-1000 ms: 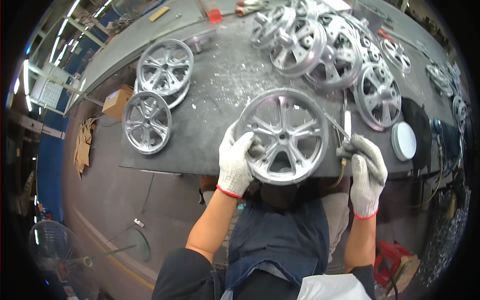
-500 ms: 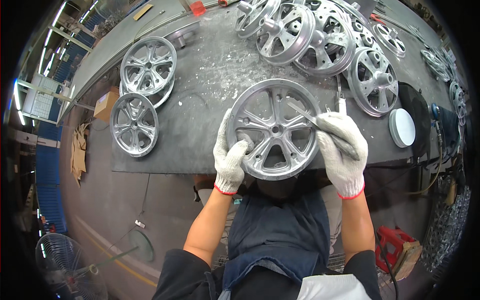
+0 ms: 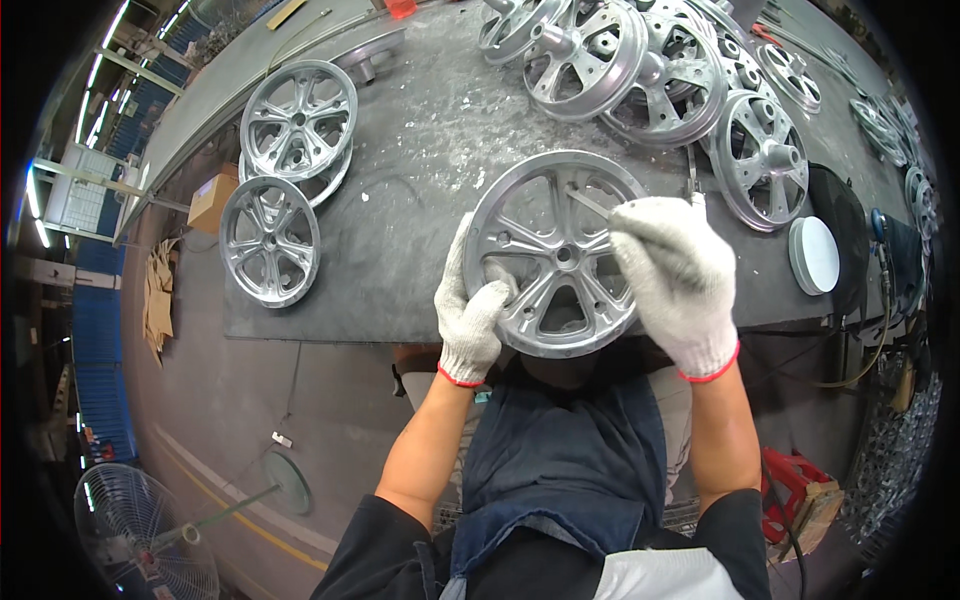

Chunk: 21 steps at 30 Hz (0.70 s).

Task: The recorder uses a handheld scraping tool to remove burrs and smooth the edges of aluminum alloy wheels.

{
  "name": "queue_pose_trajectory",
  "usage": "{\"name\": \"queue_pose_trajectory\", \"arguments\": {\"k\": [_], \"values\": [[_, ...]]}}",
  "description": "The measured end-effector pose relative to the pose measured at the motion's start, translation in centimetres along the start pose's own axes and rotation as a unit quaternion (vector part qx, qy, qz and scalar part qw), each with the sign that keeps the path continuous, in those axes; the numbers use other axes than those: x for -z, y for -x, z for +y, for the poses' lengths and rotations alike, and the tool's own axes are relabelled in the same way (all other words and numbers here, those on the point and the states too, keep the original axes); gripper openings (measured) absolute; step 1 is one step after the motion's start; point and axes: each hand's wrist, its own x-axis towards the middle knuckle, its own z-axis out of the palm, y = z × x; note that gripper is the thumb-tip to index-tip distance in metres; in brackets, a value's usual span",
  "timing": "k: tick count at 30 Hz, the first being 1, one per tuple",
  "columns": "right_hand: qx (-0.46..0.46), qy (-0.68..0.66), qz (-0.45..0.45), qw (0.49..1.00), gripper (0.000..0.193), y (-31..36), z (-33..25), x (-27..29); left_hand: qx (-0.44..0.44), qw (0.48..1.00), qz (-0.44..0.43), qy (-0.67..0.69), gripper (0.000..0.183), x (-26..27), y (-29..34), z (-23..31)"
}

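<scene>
My left hand [image 3: 473, 322], in a white knit glove with a red cuff, grips the left rim of a silver cast wheel [image 3: 566, 256] with paired spokes and a centre hole. Its thumb lies over the front of the rim. The wheel is held tilted at the bench's near edge. In my gloved right hand [image 3: 680, 275] is a narrow flat metal blade [image 3: 588, 203], shaped like a file or scraper. The blade's tip lies over an upper opening of the wheel, near a spoke. My fist hides its handle end.
Three similar wheels [image 3: 270, 242] are gathered at the bench's left, with another wheel lying behind them. Many more wheels [image 3: 665, 85] are piled at the back right. A round white-topped disc [image 3: 815, 255] sits on the right. On the floor stand a fan [image 3: 148, 540] and a red stool [image 3: 790, 490].
The wheel and both hands have shifted slightly right in view. My right hand has turned and moved up and in over the wheel's right rim, and less of the blade shows.
</scene>
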Motion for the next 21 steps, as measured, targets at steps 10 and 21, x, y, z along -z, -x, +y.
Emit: {"name": "queue_pose_trajectory", "arguments": {"k": [10, 21], "values": [[-0.071, -0.020, -0.013, 0.997, 0.017, -2.2, 0.1, 0.5, -0.017, 1.000, -0.015, -0.017, 0.083, -0.6, -0.1, -0.5], [-0.152, -0.050, 0.082, 0.984, 0.018, 5.0, 0.7, 3.6, -0.024, 0.999, 0.039, -0.004, 0.083, -1.5, 0.0, -0.1]]}}
